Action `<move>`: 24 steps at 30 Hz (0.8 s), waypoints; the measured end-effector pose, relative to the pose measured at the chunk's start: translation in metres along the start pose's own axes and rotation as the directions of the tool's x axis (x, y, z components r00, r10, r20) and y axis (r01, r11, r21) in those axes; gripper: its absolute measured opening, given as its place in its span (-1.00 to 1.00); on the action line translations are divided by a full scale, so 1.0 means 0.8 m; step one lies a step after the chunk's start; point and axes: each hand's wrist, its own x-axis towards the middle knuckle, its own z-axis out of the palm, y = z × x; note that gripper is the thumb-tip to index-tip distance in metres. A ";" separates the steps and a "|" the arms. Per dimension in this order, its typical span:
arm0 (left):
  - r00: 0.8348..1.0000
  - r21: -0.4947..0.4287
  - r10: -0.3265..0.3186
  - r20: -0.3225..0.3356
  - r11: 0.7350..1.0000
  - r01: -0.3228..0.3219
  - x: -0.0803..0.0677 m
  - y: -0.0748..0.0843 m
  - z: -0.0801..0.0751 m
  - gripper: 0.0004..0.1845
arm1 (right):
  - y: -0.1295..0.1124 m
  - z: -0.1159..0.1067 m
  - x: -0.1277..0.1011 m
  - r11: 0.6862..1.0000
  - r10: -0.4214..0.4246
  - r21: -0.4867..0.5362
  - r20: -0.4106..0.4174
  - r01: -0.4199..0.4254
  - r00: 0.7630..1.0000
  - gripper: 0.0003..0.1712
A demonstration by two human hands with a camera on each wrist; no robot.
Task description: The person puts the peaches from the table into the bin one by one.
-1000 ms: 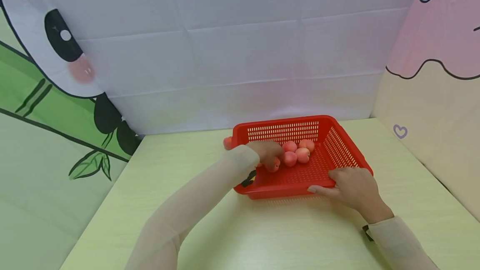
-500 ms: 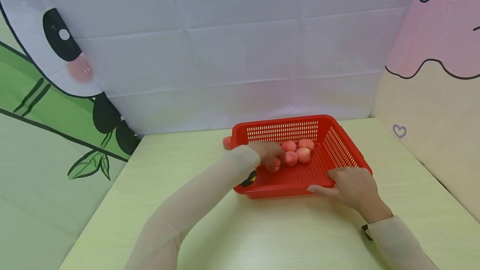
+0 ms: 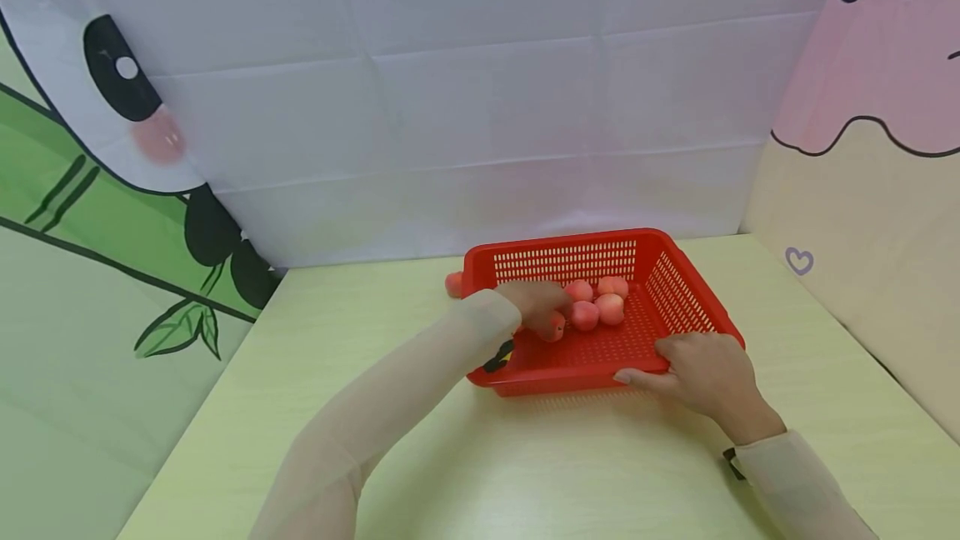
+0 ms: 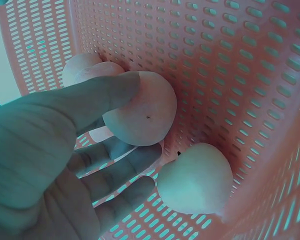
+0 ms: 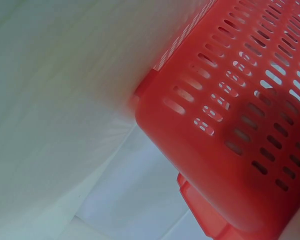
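Inside a red plastic basket [image 3: 577,375], my left hand [image 3: 538,305] reaches down among several pinkish peaches. The left wrist view shows the thumb and fingers pinching one peach [image 4: 147,110]. Beside the fingertips lies a loose peach [image 4: 196,180], close to the basket wall. Further peaches sit together right of the hand, among them a peach [image 3: 611,308] nearest the middle. My right hand [image 3: 708,375] grips the rim at the basket's near right corner, thumb along the front edge. In the right wrist view only a sliver of that hand shows, by the basket's slotted side [image 5: 205,100].
Another peach [image 3: 453,284] lies on the table outside the basket's left side, partly hidden by it. The pale wood-look table [image 3: 337,307] ends at a white cloth backdrop [image 3: 480,107], with printed cartoon panels left and right.
The peaches just right of my left hand have shifted slightly to the right, and the left hand's fingers moved slightly with them. My right hand and the basket stay nearly still.
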 end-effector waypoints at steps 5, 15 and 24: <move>1.000 0.001 0.015 0.002 1.000 -0.015 -0.001 0.001 0.001 -0.63 | 0.000 0.000 0.000 1.000 0.003 0.002 0.006 -0.003 1.000 -0.16; 0.999 -0.052 0.050 0.011 0.997 -0.049 -0.002 -0.007 -0.013 -0.63 | -0.001 0.000 0.000 1.000 0.007 -0.001 0.009 -0.007 1.000 -0.17; 0.953 0.478 0.278 -0.118 0.857 -0.191 0.000 -0.015 -0.061 -0.53 | -0.001 0.000 0.000 1.000 0.013 -0.006 0.017 -0.013 1.000 -0.17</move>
